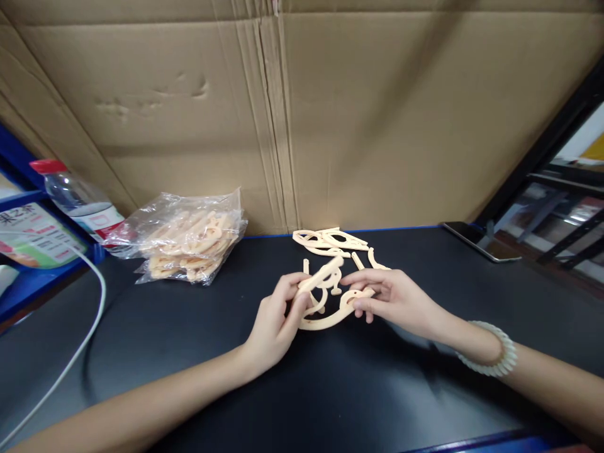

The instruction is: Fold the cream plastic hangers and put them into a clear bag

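Observation:
My left hand [278, 314] is closed in a pinch around a pale, bar-shaped wooden piece [324, 272] tilted up to the right. My right hand [394, 299] grips the right end of a curved wooden piece [328, 322] with a rounded, holed end. The far end of this curve reaches behind the left fingers; whether they also touch it, I cannot tell. Just beyond the hands lie several small wooden pieces, among them a short strip [357, 261] and a bent piece [374, 259]. Farther back rest larger openwork wooden pieces [325, 240].
A clear plastic bag [189, 236] of wooden parts sits at the left on the black table [264, 409]. Behind it stand a red-capped bottle [78, 198] and a blue shelf [28, 296]. A white cable [89, 333] runs along the left. A phone [481, 242] lies back right, before cardboard [377, 126].

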{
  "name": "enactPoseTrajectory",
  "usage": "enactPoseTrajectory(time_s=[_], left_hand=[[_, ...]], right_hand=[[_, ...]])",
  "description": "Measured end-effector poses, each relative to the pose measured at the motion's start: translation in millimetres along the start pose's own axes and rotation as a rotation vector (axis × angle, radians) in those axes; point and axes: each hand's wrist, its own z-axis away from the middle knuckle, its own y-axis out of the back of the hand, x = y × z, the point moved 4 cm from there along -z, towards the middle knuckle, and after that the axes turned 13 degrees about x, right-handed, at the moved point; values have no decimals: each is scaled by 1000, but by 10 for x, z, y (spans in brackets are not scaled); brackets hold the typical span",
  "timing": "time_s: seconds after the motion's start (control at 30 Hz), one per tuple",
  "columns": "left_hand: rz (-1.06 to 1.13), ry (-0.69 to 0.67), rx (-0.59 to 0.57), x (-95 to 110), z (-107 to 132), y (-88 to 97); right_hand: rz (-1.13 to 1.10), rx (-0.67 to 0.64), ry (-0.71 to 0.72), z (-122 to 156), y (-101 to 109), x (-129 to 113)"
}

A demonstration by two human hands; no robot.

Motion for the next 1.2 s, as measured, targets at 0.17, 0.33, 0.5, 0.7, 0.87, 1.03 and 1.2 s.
enactPoseTrajectory(time_s=[0.17,0.33,0.5,0.7,0.87,1.03,1.2], left_hand=[[126,84,168,-84,7,50],[172,94,209,-110,4,56],[187,99,202,-93,12,64],[71,-118,-75,58,13,-13],[113,-240,-260,138,-12,-63],[367,-89,-355,112,-8,-80],[589,204,-418,-2,-11,-148]], right_hand=[[222,-30,78,12,34,-16],[323,81,142,-33,123,-92],[9,166,70,-130,223,-56],[-170,151,7,-150,186,58],[-197,187,93,-99,103,92],[-222,146,177,-34,25,36],[-129,121,203,5,10,-12]])
